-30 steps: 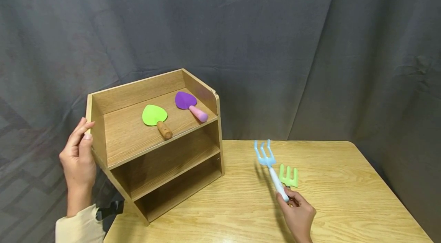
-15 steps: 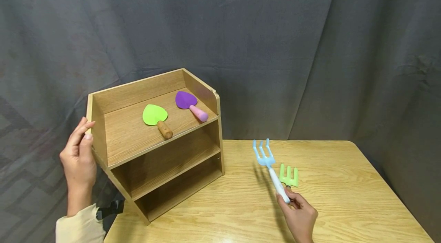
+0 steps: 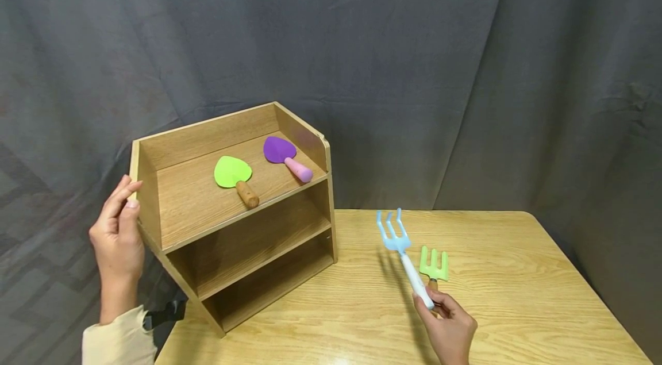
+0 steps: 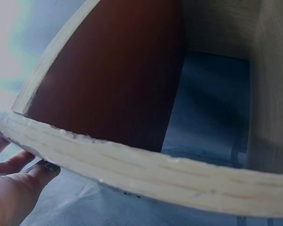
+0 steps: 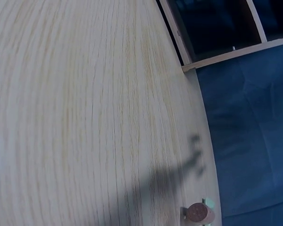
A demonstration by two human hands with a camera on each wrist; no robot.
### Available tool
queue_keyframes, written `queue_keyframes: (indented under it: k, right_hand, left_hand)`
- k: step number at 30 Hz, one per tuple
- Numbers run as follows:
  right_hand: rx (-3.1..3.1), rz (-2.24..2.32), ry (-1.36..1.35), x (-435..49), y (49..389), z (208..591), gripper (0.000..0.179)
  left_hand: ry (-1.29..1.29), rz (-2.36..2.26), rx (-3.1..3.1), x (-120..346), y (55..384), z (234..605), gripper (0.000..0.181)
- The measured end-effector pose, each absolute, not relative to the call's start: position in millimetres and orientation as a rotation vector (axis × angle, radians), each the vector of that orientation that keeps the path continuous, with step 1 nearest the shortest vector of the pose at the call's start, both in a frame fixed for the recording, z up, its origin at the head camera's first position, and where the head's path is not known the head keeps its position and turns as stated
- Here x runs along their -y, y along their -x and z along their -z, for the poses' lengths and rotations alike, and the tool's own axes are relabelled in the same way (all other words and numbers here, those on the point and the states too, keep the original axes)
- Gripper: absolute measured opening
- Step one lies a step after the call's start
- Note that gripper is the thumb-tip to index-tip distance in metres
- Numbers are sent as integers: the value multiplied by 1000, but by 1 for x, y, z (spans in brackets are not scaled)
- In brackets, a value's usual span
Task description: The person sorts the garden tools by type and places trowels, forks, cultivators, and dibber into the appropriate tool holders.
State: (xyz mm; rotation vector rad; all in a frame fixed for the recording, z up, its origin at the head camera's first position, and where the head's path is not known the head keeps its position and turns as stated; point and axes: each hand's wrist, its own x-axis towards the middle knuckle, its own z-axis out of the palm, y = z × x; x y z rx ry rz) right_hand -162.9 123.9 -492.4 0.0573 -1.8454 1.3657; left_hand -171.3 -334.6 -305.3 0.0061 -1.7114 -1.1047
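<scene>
In the head view my right hand (image 3: 447, 325) pinches a hand fork (image 3: 405, 261) by the end of its white handle. Its light blue tines point up and away, clear of the table. Just beyond that hand, a green hand fork (image 3: 434, 264) with a brown handle lies on the table; the right wrist view shows the brown handle's end (image 5: 198, 213). My left hand (image 3: 118, 238) touches the left side panel of a wooden shelf (image 3: 297, 221), fingers fairly straight. In the left wrist view these fingers (image 4: 45, 173) lie against the panel's outer side, partly hidden.
On the shelf's top lie a green trowel (image 3: 233, 172) with a wooden handle and a purple trowel (image 3: 280, 150) with a pink handle. Two lower compartments face forward. The wooden table (image 3: 517, 296) extends right; a dark grey curtain (image 3: 388, 66) hangs behind.
The blue hand fork's tines have shifted slightly left, and its handle end has moved a little towards me. My left hand, the shelf and the trowels look unmoved.
</scene>
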Motion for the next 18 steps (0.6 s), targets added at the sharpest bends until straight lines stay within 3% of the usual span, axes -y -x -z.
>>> queue_keyframes:
  k: [18]
  right_hand:
    - [1830,-1392,-89,-123,157,486,24]
  left_hand:
    - [-34,1098,1734,335,170,304,36]
